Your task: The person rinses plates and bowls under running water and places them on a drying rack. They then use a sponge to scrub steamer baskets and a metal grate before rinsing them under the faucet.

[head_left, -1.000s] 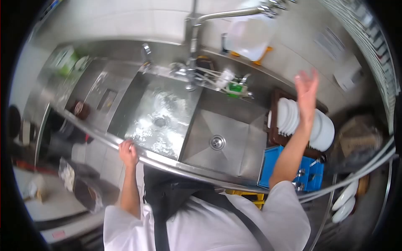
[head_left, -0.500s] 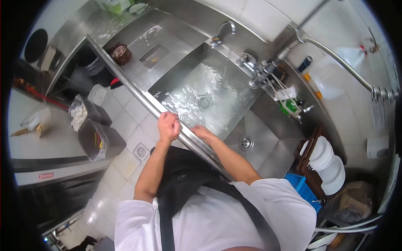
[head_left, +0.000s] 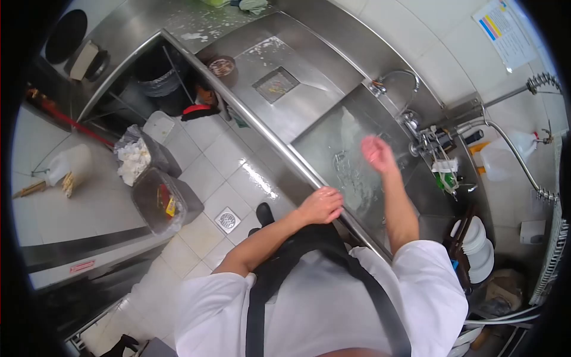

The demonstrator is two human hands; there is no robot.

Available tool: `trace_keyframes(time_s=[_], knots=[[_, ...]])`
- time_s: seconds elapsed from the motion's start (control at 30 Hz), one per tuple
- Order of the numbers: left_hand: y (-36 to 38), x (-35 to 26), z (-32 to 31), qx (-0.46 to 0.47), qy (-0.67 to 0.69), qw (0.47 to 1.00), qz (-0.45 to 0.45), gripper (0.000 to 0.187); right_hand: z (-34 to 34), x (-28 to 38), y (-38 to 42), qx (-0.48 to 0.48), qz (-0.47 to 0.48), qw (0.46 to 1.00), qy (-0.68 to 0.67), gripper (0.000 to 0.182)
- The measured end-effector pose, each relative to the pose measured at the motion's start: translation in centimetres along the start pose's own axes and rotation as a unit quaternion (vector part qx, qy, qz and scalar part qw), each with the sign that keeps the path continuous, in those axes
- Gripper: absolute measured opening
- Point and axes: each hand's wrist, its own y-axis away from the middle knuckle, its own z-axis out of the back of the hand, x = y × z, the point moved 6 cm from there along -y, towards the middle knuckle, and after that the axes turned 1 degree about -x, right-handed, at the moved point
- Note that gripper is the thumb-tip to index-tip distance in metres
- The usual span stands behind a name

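My left hand (head_left: 322,206) is closed around the rounded metal rim (head_left: 266,132) along the sink's front. Over the water-filled steel sink (head_left: 309,132) hangs my right hand (head_left: 379,153), blurred, its fingers not clearly visible. Rippled water (head_left: 351,172) lies below it, with pale glare on the surface. A curved tap (head_left: 404,75) stands at the sink's back edge, and a mixer with a spray hose (head_left: 508,140) is fixed to the right of it.
Left of the basin is a steel counter with a sunken strainer (head_left: 276,84) and a brown container (head_left: 222,69). Lined bins (head_left: 169,199) stand on the tiled floor at left. White plates (head_left: 480,253) are stacked at right, near a plastic jug (head_left: 508,156).
My right hand has left the sink rim and moved up over the water. My left hand still grips the rim. The view has shifted, so the sink appears farther right.
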Motion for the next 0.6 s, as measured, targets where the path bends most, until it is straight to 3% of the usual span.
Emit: trace_keyframes(time_s=[0.03, 0.1, 0.17, 0.2, 0.23, 0.27, 0.3, 0.33, 0.37, 0.4, 0.5, 0.57, 0.6], knots=[[-0.2, -0.1, 0.4, 0.008, 0.035, 0.999, -0.014, 0.016, -2.7, 2.3, 0.0, 0.059, 0.051, 0.992, 0.100, 0.020], [-1.0, -0.1, -0.1, 0.036, 0.096, 0.995, -0.020, 0.023, -8.9, 4.1, 4.3, 0.031, 0.144, 0.972, 0.181, 0.024], [-1.6, 1.4, 2.2, 0.061, 0.149, 0.987, -0.026, 0.029, -10.4, 3.3, 4.7, 0.005, 0.167, 0.959, 0.229, 0.026], [-1.9, 3.4, 3.0, 0.115, 0.320, 0.933, 0.122, 0.034, -9.7, 1.8, 4.2, -0.002, 0.145, 0.961, 0.235, 0.024], [-1.5, 4.9, 3.6, 0.158, 0.472, 0.825, 0.267, 0.040, -7.2, 0.1, 2.9, -0.008, 0.119, 0.963, 0.243, 0.022], [-1.6, 6.1, 5.3, 0.149, 0.464, 0.834, 0.259, 0.042, -2.9, -2.0, 1.4, -0.033, 0.082, 0.975, 0.204, 0.021], [-1.7, 7.2, 7.0, 0.147, 0.459, 0.836, 0.262, 0.042, 3.2, -3.8, 0.0, -0.150, 0.042, 0.969, 0.193, 0.017], [-1.8, 8.2, 8.8, 0.120, 0.454, 0.838, 0.278, 0.041, 12.3, -5.1, -1.6, -0.197, -0.019, 0.953, 0.228, 0.019], [-2.0, 9.2, 10.4, 0.093, 0.448, 0.839, 0.293, 0.041, 17.8, -6.8, -0.3, -0.332, -0.067, 0.920, 0.196, 0.028], [-2.4, 9.9, 11.6, 0.090, 0.443, 0.841, 0.296, 0.041, 21.2, -8.6, 1.6, -0.413, -0.089, 0.894, 0.148, 0.026], [-3.1, 13.4, 14.4, 0.087, 0.427, 0.826, 0.358, 0.040, 24.0, -12.1, 4.4, -0.544, -0.064, 0.836, 0.027, 0.021], [-6.2, 18.6, 17.3, 0.055, 0.396, 0.852, 0.337, 0.038, 20.1, -12.3, 1.8, -0.563, -0.030, 0.826, -0.013, 0.018], [-8.0, 21.0, 19.2, 0.077, 0.377, 0.845, 0.371, 0.036, 16.6, -12.1, -0.8, -0.553, -0.021, 0.833, -0.024, 0.017]])
